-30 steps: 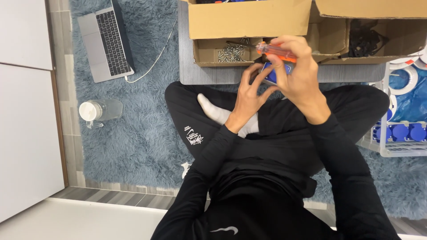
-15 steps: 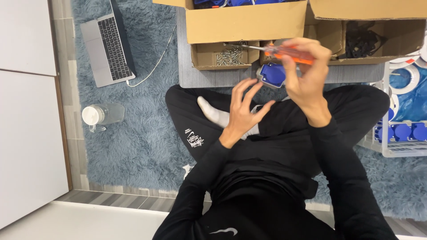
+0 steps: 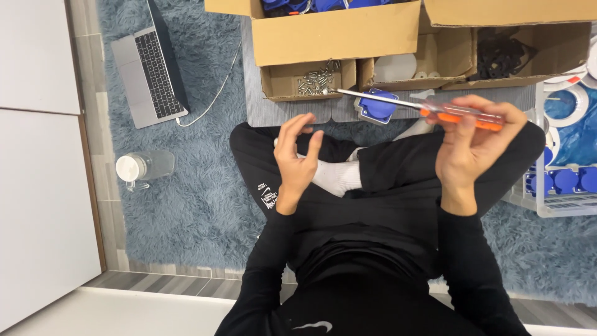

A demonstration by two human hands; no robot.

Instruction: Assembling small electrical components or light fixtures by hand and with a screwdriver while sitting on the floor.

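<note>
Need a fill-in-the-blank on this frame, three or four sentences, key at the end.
1. The right hand holds a screwdriver with an ____ handle.
2. The left hand is open and holds ____.
3. The small cardboard box near the screwdriver's tip contains loose metal ____.
4. On the rug at the person's left, below the laptop, lies a clear ____ with a white cap.

Missing words: orange; nothing; screws; bottle
</note>
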